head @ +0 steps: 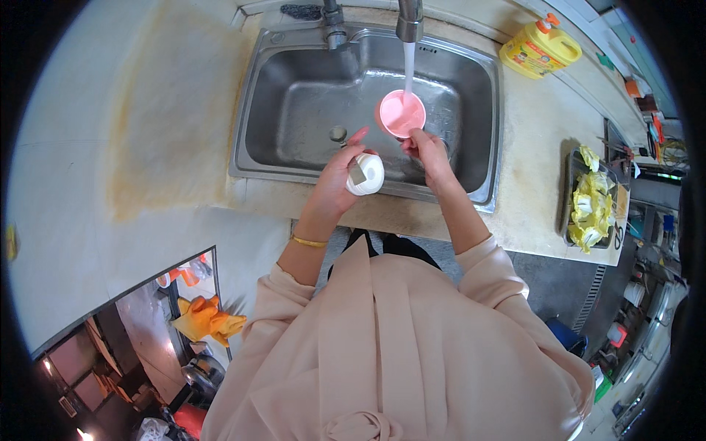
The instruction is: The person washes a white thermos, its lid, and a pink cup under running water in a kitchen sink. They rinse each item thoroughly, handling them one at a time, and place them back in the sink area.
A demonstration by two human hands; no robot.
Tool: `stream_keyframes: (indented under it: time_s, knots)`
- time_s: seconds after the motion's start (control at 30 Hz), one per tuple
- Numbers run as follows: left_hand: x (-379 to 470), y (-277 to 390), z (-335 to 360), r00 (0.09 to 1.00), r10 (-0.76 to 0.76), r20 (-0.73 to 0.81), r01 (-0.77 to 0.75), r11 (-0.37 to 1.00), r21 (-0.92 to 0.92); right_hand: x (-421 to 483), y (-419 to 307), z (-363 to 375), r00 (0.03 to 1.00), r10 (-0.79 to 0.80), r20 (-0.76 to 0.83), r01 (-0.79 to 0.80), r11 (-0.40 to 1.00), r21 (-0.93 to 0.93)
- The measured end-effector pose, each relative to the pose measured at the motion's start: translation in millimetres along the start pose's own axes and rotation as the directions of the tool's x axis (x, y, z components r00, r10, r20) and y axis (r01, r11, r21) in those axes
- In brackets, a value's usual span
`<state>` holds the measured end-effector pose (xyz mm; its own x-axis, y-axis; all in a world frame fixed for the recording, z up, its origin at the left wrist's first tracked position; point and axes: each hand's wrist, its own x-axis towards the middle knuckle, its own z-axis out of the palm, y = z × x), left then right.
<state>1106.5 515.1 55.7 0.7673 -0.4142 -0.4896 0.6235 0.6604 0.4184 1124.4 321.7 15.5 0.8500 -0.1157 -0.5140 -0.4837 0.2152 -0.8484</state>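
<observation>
Water runs from the metal faucet (410, 25) into a pink cup (401, 114) above the stainless steel sink (320, 105). My right hand (427, 151) grips this cup at its near side, its open mouth facing up. To its left, my left hand (339, 171) holds a small white round container (365, 175) near the sink's front rim, and its palm and fingers wrap the far and left sides. A pink piece shows at the left fingertips; whether it is part of something held cannot be told.
A yellow pump bottle (538, 50) stands on the counter behind the sink's right corner. A dark tray (571, 220) of yellow-green leaves sits at the right counter edge. A second tap (334, 33) is at the back left. Orange gloves (207, 320) hang at lower left.
</observation>
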Motion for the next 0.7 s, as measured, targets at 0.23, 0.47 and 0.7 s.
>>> stream_keyframes:
  time_s: [0.23, 0.47, 0.7]
  knots:
    - [10, 0, -12, 0.992, 0.086, -0.094, -0.076, 0.992, 0.103, 1, -7, 32, 0.992, 0.095, 0.077, -0.107, 0.98, 0.168]
    - [38, -12, -8, 0.997, 0.076, 0.034, -0.083, 0.949, 0.304, 33, 20, 35, 0.993, -0.118, 0.029, 0.121, 0.985, -0.12]
    - [61, -15, -4, 0.995, 0.084, 0.046, -0.094, 0.95, 0.299, 71, 56, 36, 0.778, -0.605, 0.168, 0.373, 0.23, -0.899]
